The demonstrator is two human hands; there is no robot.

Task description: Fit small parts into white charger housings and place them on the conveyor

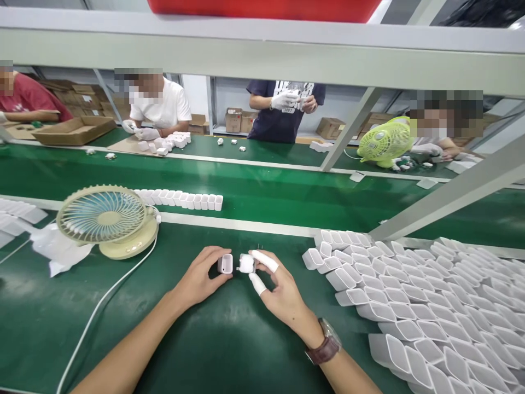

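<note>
Between the thumb and fingers of my left hand (202, 278) is a small white plastic housing (227, 264), its open end showing a hollow inside. My right hand (285, 293), with white covers on the thumb and a finger, pinches a small white block with thin metal pins (246, 264). The two pieces are held just above the green work surface (229, 339), facing each other with a narrow gap between them. A watch (326, 343) is on my right wrist.
Many white housings (410, 295) stand packed at the right. A fan (109, 219) with a white cable sits at the left. Behind it, more housings (197, 201) line the green conveyor (266, 186). Co-workers sit or stand across it; a slanted metal post (447, 180) rises at the right.
</note>
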